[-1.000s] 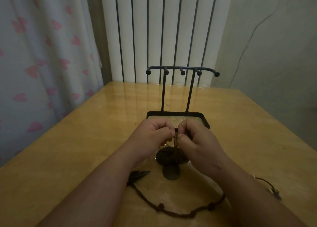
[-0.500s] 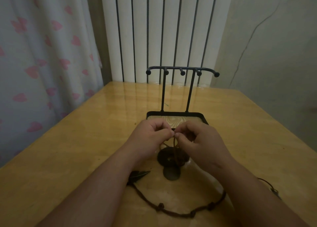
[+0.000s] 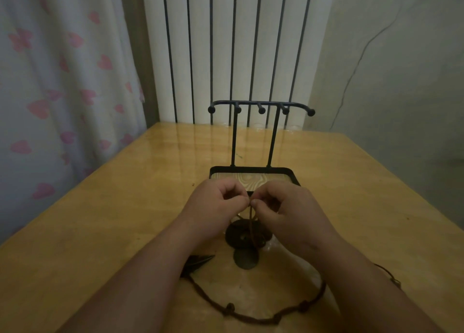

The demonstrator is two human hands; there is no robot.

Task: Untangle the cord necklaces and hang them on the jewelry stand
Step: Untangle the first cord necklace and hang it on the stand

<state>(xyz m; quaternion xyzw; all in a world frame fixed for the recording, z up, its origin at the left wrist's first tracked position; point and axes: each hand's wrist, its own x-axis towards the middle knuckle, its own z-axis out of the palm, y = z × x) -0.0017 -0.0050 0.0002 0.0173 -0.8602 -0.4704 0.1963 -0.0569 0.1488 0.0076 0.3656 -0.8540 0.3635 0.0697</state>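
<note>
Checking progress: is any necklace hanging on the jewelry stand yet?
No: the pegs of the jewelry stand are bare, and the left hand and right hand pinch a cord above the table.

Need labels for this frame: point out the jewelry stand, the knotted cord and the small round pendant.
jewelry stand [image 3: 251, 169]: head view, base's back rim.
knotted cord [image 3: 230, 308]: head view, a knot.
small round pendant [image 3: 246, 259]: head view, disc's centre.

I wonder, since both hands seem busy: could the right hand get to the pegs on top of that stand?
Probably yes. The jewelry stand stands just behind the right hand, its pegs bare and nothing between them. The hand pinches a cord, though, so the cord would go up with it.
</note>
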